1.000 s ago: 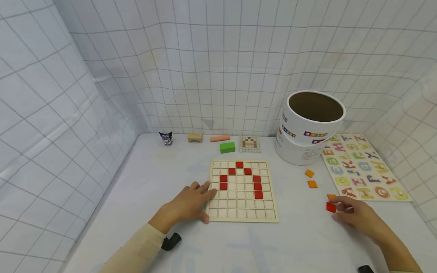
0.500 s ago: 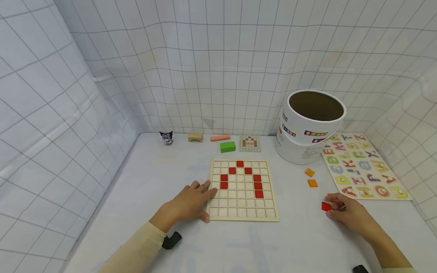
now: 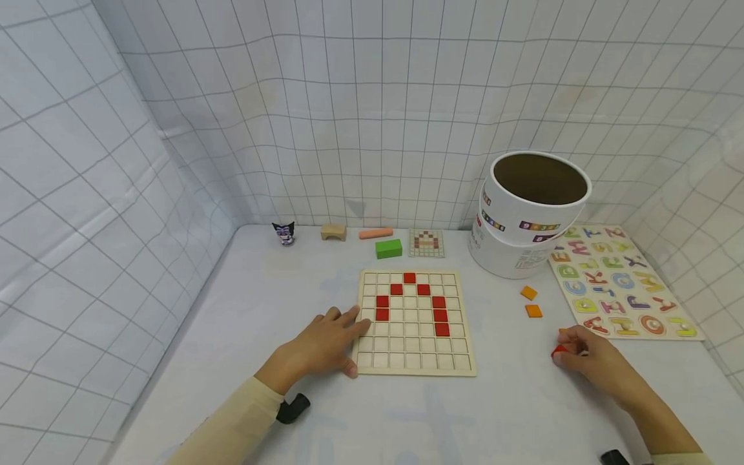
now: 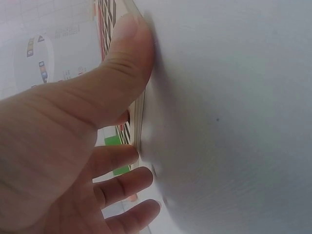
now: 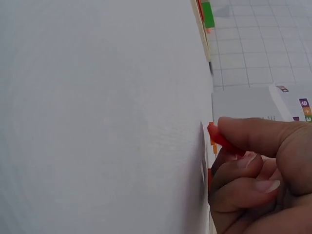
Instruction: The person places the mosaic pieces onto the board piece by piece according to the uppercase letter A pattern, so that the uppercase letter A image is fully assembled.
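On wooden board (image 3: 415,363), eight red tiles (image 3: 440,315)

The square wooden grid board (image 3: 414,322) lay mid-table. The left hand (image 3: 325,343) rested against its left edge; the right hand (image 3: 587,363) lay well to its right, pinching a small red square tile (image 3: 558,351). Two orange tiles (image 3: 531,301) sat between the board and the alphabet puzzle board (image 3: 622,290). The white cylindrical tub (image 3: 526,216) stood behind them.

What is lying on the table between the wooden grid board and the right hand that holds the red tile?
Nothing: in the head view the white table is bare between the grid board and the right hand pinching the red tile.
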A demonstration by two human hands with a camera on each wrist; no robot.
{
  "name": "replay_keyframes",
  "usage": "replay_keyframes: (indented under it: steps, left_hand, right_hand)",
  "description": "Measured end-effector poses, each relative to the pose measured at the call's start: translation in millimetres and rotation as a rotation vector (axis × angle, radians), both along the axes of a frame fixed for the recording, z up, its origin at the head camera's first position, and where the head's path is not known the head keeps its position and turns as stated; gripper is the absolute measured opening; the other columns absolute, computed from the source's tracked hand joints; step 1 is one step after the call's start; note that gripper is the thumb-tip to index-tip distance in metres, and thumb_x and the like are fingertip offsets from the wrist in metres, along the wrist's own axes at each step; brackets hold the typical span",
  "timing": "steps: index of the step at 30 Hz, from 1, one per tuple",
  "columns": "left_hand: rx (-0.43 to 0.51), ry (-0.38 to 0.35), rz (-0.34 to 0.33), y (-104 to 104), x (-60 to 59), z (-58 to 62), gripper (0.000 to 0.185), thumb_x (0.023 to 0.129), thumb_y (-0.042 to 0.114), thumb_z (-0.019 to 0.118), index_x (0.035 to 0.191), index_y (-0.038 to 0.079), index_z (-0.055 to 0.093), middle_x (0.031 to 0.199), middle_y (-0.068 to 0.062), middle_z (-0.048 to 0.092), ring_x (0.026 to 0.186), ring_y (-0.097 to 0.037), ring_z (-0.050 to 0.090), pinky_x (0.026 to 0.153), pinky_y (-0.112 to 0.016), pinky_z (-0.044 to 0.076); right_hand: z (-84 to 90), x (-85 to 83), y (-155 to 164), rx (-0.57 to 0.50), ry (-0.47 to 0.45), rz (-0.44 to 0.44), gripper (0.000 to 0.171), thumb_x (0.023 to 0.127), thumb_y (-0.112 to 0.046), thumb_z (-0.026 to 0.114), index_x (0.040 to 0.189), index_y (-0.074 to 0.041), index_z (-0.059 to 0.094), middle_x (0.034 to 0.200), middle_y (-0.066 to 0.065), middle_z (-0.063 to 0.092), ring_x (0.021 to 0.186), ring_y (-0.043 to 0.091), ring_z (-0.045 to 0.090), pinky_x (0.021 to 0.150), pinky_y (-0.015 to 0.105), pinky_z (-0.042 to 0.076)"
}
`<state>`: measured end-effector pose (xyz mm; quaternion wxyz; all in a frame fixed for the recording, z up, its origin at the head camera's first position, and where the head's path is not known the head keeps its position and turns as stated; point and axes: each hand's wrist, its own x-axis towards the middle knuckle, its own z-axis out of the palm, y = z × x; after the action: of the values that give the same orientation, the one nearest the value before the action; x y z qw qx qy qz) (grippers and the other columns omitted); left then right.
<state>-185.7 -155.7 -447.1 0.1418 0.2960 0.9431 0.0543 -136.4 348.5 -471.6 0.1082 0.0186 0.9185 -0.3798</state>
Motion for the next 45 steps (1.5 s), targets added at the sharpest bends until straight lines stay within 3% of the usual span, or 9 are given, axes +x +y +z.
replay_keyframes:
  steps: [5,12,16,21,31,39,45]
  left_hand:
    - [0.002,0.001,-0.008,2,-1.2,-0.9,0.094,0.075,0.053,0.081,0.154,0.017,0.045,0.164,-0.014,0.034,0.131,-0.034,0.045,0.105,-0.058,0.041]
    - [0.001,0.004,-0.007,2,-1.2,-2.0,0.094,0.075,0.053,0.081,0.154,0.018,0.045,0.164,-0.014,0.034,0.13,-0.033,0.045,0.105,-0.057,0.041]
    - [-0.001,0.008,-0.011,2,-1.9,-1.0,0.094,0.076,0.053,0.08,0.155,0.017,0.045,0.164,-0.014,0.034,0.131,-0.034,0.044,0.105,-0.058,0.041]
    - [-0.001,-0.011,0.01,4,-0.7,-0.7,0.094,0.075,0.052,0.082,0.155,0.018,0.045,0.164,-0.013,0.034,0.132,-0.034,0.044,0.107,-0.058,0.04]
    - [0.005,-0.015,0.022,5,3.0,-2.4,0.094,0.073,0.051,0.083,0.154,0.019,0.047,0.164,-0.012,0.035,0.131,-0.033,0.044,0.106,-0.056,0.04]
    - [-0.001,-0.024,0.037,4,2.1,-1.1,0.095,0.072,0.05,0.085,0.154,0.019,0.047,0.164,-0.013,0.035,0.131,-0.033,0.044,0.107,-0.058,0.04]
    - [-0.001,-0.025,0.041,3,-0.4,-1.0,0.095,0.073,0.052,0.085,0.154,0.02,0.047,0.164,-0.012,0.034,0.132,-0.033,0.043,0.108,-0.058,0.039]
  right_hand:
    - [0.9,-2.5,1,-0.171,-0.028,-0.062,0.039,0.102,-0.025,0.064,0.132,-0.002,0.054,0.083,0.006,0.049,0.062,0.017,0.048,0.053,0.029,0.042]
    - [8.0,-8.7,-7,-0.456,-0.032,-0.163,0.028,0.102,-0.027,0.065,0.12,-0.008,0.057,0.076,-0.001,0.055,0.061,0.013,0.051,0.051,0.028,0.045]
    - [12.3,-12.1,-18,-0.586,-0.034,-0.136,0.025,0.1,-0.019,0.067,0.12,-0.01,0.057,0.077,-0.001,0.056,0.063,0.012,0.056,0.054,0.024,0.048]
    - [14.6,-19.3,-42,-0.677,-0.062,-0.072,0.032,0.098,-0.015,0.069,0.127,-0.009,0.056,0.084,-0.001,0.06,0.068,0.011,0.063,0.061,0.022,0.054]
    - [8.4,-35.9,-111,-0.694,-0.168,0.039,0.05,0.094,-0.017,0.075,0.133,-0.001,0.048,0.092,0.006,0.061,0.07,0.015,0.062,0.065,0.024,0.055]
    - [5.8,-52.7,-184,-0.675,-0.196,0.212,0.045,0.091,-0.012,0.076,0.128,0.0,0.052,0.087,0.008,0.061,0.065,0.017,0.061,0.06,0.027,0.055]
    - [4.4,-62.7,-234,-0.61,-0.206,0.274,0.04,0.092,-0.01,0.074,0.126,-0.004,0.056,0.086,0.013,0.066,0.061,0.017,0.063,0.06,0.027,0.056]
